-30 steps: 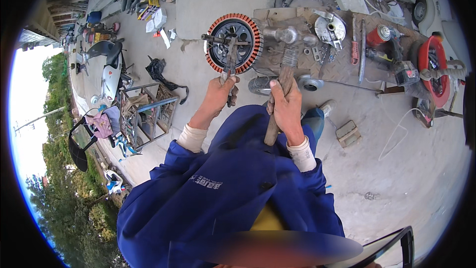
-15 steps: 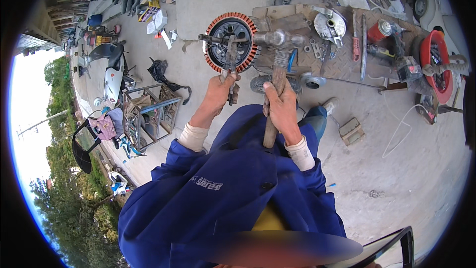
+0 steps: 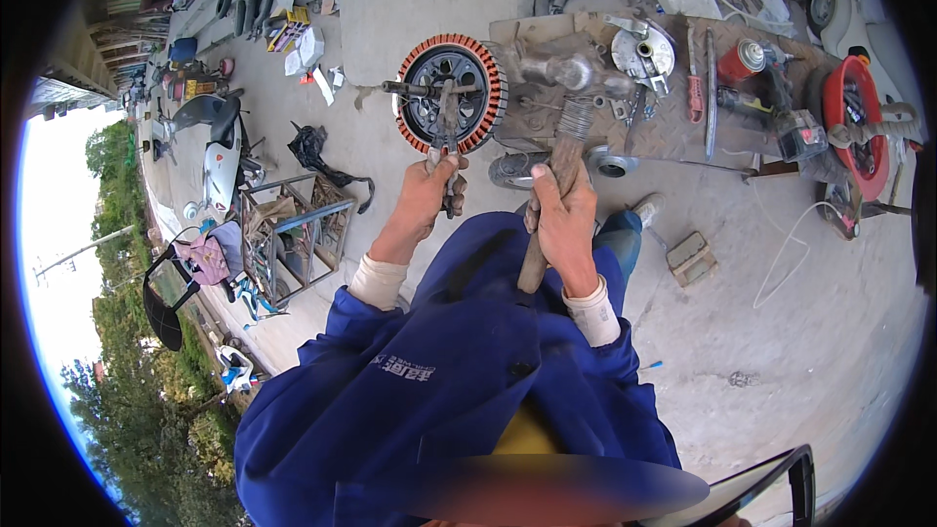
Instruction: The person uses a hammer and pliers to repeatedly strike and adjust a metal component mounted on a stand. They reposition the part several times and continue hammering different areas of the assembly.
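Observation:
My left hand [image 3: 432, 193] is closed round a worn, pliers-like metal tool [image 3: 448, 122]. Its upper end lies over the hub of a motor stator [image 3: 497, 88], a black spoked wheel ringed with copper-orange windings; what it grips there is hard to make out. A dark axle [image 3: 410, 89] sticks out sideways from the stator's middle. In my right hand [image 3: 566, 220] is a heavy hammer, its wooden handle [image 3: 533, 268] wrapped with wire near the top. The blurred hammer head [image 3: 566, 70] is raised just right of the stator, apart from it.
A metal-topped bench [image 3: 673, 132] holds a round brake plate [image 3: 642, 51], a red-handled tool [image 3: 695, 98] and a red can [image 3: 744, 59]. Right of it stands a red basin [image 3: 883, 161] of parts. A metal frame cart [image 3: 293, 234] and a black bag [image 3: 310, 148] lie left. A wooden block [image 3: 691, 259] rests on the floor.
The hammer head has shifted slightly right and tilted, with my right hand moving a little. The stator and the tool in my left hand sit slightly lower and further left in view.

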Tool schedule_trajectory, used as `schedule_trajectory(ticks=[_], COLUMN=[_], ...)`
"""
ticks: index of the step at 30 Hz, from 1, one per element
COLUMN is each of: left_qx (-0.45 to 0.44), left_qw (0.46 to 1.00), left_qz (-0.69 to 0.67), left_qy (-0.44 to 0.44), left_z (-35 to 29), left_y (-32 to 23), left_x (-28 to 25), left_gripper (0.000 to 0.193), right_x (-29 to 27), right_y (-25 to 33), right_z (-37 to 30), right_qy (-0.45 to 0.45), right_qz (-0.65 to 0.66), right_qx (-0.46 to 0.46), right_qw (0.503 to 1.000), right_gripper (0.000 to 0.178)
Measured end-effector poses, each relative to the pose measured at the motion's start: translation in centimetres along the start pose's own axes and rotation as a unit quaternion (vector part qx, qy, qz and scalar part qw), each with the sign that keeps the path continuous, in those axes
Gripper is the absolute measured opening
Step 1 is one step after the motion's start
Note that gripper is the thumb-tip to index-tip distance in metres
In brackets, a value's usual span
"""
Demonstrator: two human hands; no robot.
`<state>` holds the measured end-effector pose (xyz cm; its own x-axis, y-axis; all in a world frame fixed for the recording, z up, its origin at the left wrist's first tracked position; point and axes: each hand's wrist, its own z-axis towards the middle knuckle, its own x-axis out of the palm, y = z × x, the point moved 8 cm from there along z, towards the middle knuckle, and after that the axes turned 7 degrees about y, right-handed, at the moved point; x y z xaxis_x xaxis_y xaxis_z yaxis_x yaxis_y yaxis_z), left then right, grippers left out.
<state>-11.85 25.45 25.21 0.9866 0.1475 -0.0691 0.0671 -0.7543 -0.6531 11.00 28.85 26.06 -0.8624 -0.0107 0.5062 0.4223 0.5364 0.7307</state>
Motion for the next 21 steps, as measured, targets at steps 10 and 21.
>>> schedule_trajectory(ticks=[10,21], left_qx=[0.000,0.044], left_qw=[1.000,0.999], left_qz=[0.001,0.020], left_qy=[-0.006,0.020], left_z=[-0.1,0.3], left_y=[1.5,0.0], left_x=[-0.8,1.5], left_gripper=[0.031,0.036], right_x=[2.5,-0.6], right_y=[-2.6,0.5], right_z=[0.7,-0.2], right_qy=[0.099,0.019], right_qz=[-0.075,-0.040], right_qx=[0.055,0.006], right_qw=[0.991,0.999], right_gripper=[0.017,0.020])
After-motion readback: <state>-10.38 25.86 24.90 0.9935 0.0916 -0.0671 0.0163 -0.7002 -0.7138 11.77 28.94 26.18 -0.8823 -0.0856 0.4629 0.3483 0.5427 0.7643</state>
